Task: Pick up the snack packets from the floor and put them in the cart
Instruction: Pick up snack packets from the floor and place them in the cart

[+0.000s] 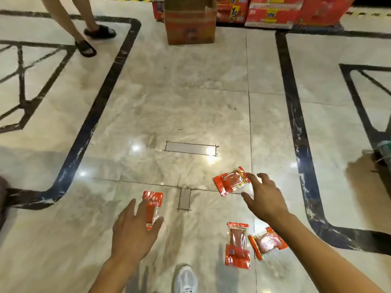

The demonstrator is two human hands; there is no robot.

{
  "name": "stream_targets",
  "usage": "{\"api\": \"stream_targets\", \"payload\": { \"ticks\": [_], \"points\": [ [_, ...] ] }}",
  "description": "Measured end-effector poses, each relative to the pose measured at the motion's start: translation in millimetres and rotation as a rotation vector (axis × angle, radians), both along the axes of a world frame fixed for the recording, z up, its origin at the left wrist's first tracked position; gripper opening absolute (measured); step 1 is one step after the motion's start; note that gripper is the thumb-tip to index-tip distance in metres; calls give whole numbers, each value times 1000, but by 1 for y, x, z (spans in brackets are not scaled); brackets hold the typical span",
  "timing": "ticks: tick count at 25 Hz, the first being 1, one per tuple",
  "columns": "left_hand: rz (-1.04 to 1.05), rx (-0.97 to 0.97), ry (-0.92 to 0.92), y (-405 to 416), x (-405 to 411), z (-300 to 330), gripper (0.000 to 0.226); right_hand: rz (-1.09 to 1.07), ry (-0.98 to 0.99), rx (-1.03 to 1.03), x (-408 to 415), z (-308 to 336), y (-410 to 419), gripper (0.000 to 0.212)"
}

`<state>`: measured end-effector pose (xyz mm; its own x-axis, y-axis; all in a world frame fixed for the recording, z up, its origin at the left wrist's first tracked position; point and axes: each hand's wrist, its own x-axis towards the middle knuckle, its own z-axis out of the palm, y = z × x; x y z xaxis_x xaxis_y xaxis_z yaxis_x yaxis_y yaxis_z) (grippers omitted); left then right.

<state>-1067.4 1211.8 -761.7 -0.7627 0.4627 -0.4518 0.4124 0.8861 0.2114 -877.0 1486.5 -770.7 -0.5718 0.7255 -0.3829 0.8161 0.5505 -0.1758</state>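
Note:
Several red snack packets lie on the marble floor. My left hand (135, 227) hovers with fingers spread over one upright packet (153, 205), partly covering its lower half. My right hand (263, 197) reaches with fingers apart to a tilted packet (230, 180), its fingertips at the packet's right edge. Two more packets lie nearer me on the right: one upright (237, 245) and one tilted (267, 242), partly under my right forearm. Whether either hand touches its packet is unclear. A dark frame with a green part (384, 151) at the right edge may be the cart.
An open cardboard box (190, 24) stands on the floor ahead, with red product cartons (273, 11) stacked behind it. Another person's legs in black sandals (88, 41) stand at the top left. My grey shoe (185, 279) is at the bottom centre.

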Motion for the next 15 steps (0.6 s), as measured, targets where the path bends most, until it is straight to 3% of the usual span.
{"api": "stream_targets", "payload": {
  "ticks": [5,6,8,11,15],
  "points": [
    [-77,-56,42,13,-35,-306,60,150,-104,-17,-25,-312,60,68],
    [-55,-94,40,9,-45,-316,60,150,-117,-4,-26,-324,71,71],
    [-46,-135,104,-5,-63,-408,67,237,-172,43,-29,-412,97,81],
    [-85,-189,177,-12,-78,-476,81,391,-227,124,-40,-469,129,104],
    [-43,-258,208,-12,-66,-496,79,478,-165,267,-48,-494,142,90]
  ]
}}
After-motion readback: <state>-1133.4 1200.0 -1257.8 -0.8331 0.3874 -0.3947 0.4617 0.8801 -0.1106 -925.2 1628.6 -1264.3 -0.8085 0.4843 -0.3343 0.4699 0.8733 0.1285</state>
